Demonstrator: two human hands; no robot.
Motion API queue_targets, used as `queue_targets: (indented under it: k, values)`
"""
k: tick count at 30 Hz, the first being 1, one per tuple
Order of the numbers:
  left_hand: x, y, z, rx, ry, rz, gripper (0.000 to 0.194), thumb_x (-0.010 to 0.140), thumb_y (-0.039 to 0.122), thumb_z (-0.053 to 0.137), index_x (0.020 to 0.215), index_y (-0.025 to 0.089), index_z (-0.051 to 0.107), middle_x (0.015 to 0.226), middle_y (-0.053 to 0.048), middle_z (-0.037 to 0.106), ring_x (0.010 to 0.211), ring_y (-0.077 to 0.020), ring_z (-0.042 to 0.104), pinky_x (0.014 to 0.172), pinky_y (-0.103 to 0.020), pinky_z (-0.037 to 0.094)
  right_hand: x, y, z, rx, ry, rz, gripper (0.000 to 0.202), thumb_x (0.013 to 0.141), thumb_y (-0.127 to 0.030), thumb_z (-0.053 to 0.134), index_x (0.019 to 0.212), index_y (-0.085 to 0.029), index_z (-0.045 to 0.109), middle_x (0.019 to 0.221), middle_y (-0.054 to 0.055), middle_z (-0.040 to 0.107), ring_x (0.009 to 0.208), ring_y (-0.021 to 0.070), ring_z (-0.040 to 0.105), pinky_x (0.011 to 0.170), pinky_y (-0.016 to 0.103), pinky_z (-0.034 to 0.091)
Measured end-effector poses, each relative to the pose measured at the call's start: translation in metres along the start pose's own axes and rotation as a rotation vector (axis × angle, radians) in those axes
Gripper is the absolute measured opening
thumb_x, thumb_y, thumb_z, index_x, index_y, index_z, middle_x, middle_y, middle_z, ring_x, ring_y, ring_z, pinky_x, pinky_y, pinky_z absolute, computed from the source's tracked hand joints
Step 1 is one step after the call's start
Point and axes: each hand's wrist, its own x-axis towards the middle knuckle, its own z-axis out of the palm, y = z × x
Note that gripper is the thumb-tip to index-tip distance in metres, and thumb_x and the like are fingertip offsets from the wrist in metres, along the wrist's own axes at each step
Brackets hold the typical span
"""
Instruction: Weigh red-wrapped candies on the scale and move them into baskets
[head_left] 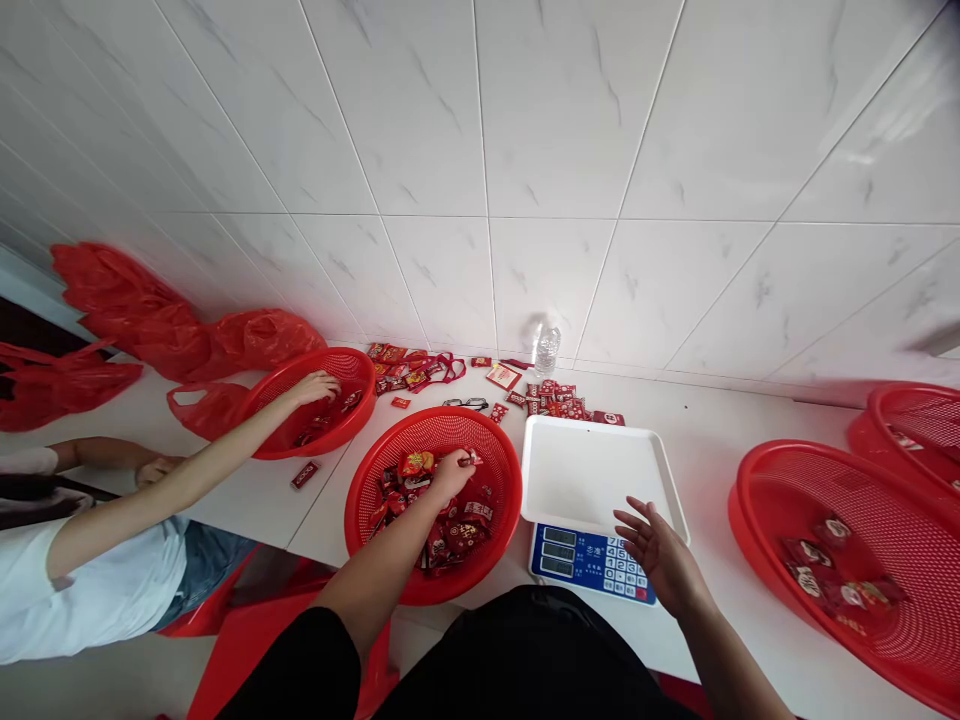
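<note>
A red mesh basket [360, 500] full of red wrapped packets [465, 538] stands in front of me. My left hand [452, 474] is over its right half, fingers closed on a small red packet [470, 458]. Right of the basket is a digital scale [559, 560] with a bare white tray [592, 470]. My right hand [661, 555] hovers over the scale's front right part, fingers spread and holding nothing.
Another person's hand [316, 387] reaches into a red basket [352, 430] at left. Red bags [142, 320] lie beyond. Packets [555, 400], glasses [466, 404] and a clear bottle [547, 348] are near the wall. More baskets [757, 465] stand at right.
</note>
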Motion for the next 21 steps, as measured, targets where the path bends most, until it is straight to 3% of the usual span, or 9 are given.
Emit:
queue_targets:
  k: [3, 6, 8, 10, 14, 18, 21]
  values:
    - [-0.005, 0.019, -0.011, -0.225, -0.034, -0.039, 0.02, 0.078, 0.036, 0.055, 0.087, 0.018, 0.056, 0.081, -0.002, 0.063, 0.071, -0.0126, 0.061, 0.063, -0.023, 0.047, 0.0, 0.001, -0.001, -0.003, 0.005, 0.006, 0.051, 0.074, -0.055, 0.061, 0.115, -0.026, 0.057, 0.102, 0.004, 0.069, 0.09, 0.0197, 0.064, 0.07, 0.027, 0.054]
    - [-0.015, 0.049, -0.01, -0.542, -0.221, -0.066, 0.028, 0.069, 0.037, 0.066, 0.087, 0.018, 0.057, 0.084, -0.003, 0.065, 0.073, -0.0133, 0.062, 0.062, -0.023, 0.048, 0.0, 0.003, -0.001, -0.005, -0.002, 0.013, 0.05, 0.075, -0.055, 0.061, 0.115, -0.025, 0.057, 0.102, 0.004, 0.069, 0.089, 0.0194, 0.064, 0.071, 0.027, 0.054]
    - [-0.02, 0.071, 0.0, -0.623, -0.36, -0.054, 0.031, 0.066, 0.035, 0.07, 0.088, 0.017, 0.058, 0.085, -0.004, 0.065, 0.074, -0.0138, 0.062, 0.061, -0.023, 0.047, 0.0, 0.003, 0.0, -0.007, -0.012, 0.009, 0.049, 0.075, -0.055, 0.06, 0.115, -0.025, 0.057, 0.103, 0.004, 0.069, 0.088, 0.0188, 0.064, 0.071, 0.027, 0.054]
    - [-0.022, 0.092, 0.014, -0.618, -0.446, -0.034, 0.034, 0.064, 0.035, 0.073, 0.088, 0.016, 0.058, 0.085, -0.005, 0.065, 0.072, -0.0132, 0.061, 0.061, -0.023, 0.047, 0.0, 0.002, 0.001, -0.004, -0.024, -0.003, 0.049, 0.076, -0.055, 0.06, 0.114, -0.025, 0.057, 0.102, 0.004, 0.069, 0.087, 0.0183, 0.064, 0.07, 0.027, 0.054]
    - [-0.02, 0.121, 0.041, -0.493, -0.48, -0.059, 0.042, 0.065, 0.043, 0.073, 0.095, 0.018, 0.057, 0.092, -0.006, 0.065, 0.078, -0.0152, 0.062, 0.059, -0.022, 0.047, -0.001, 0.0, 0.001, 0.01, -0.038, -0.018, 0.048, 0.076, -0.054, 0.06, 0.114, -0.024, 0.057, 0.101, 0.004, 0.069, 0.085, 0.0173, 0.064, 0.069, 0.025, 0.054]
    - [-0.018, 0.129, 0.055, -0.404, -0.458, -0.04, 0.062, 0.068, 0.056, 0.065, 0.116, 0.02, 0.051, 0.108, -0.011, 0.062, 0.095, -0.022, 0.06, 0.063, -0.024, 0.049, -0.002, 0.001, -0.001, 0.017, -0.02, -0.011, 0.049, 0.076, -0.055, 0.06, 0.114, -0.024, 0.058, 0.099, 0.004, 0.069, 0.084, 0.0168, 0.064, 0.069, 0.026, 0.053]
    - [-0.018, 0.125, 0.057, -0.408, -0.458, -0.04, 0.073, 0.068, 0.06, 0.063, 0.127, 0.023, 0.042, 0.129, -0.014, 0.05, 0.107, -0.0266, 0.055, 0.065, -0.026, 0.051, -0.002, 0.007, -0.001, 0.004, -0.023, 0.004, 0.05, 0.076, -0.056, 0.059, 0.114, -0.024, 0.057, 0.101, 0.004, 0.069, 0.085, 0.0172, 0.063, 0.07, 0.027, 0.052]
